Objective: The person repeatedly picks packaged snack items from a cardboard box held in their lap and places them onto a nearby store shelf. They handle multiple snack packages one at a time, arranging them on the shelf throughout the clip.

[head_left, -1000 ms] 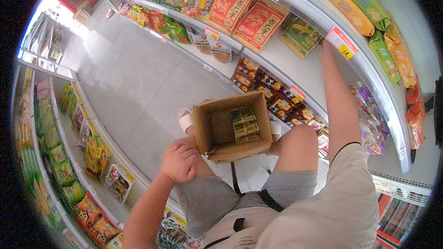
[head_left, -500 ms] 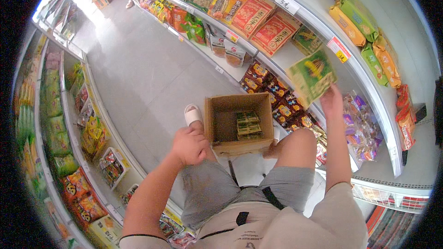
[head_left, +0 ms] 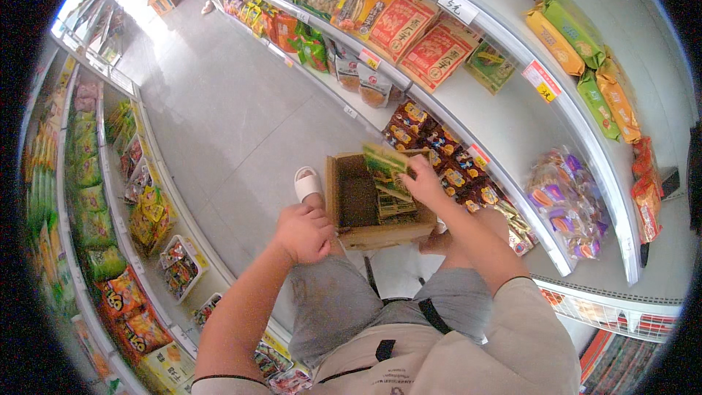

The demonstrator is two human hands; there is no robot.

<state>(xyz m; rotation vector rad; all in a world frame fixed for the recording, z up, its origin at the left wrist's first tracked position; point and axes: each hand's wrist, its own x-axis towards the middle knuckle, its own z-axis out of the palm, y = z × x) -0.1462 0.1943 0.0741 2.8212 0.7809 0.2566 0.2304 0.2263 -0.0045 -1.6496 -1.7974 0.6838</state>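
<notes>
My right hand point(head_left: 427, 182) pinches the edge of a flat green snack packet point(head_left: 385, 167) with a yellow picture. The packet is tilted over an open cardboard box point(head_left: 376, 238) standing between my legs. Inside the box, a stack of similar green packets point(head_left: 397, 209) lies on the right side, partly hidden by the held one. On my left knee rests my left hand point(head_left: 306, 232), its fingers curled in with nothing in them. Another green packet point(head_left: 490, 68) lies on the right-hand shelf, beside flat red packets point(head_left: 442, 51).
Shelving point(head_left: 504, 121) with bagged snacks curves along my right, above brown snack packs point(head_left: 442, 153) and purple-wrapped pastries point(head_left: 567, 201). A second shelf row point(head_left: 164, 197) full of packets runs along my left. Between them lies a grey tiled floor point(head_left: 227, 102).
My right hand has brought the green packet from the right-hand shelf edge down and left to the box. My left hand stays on the knee.
</notes>
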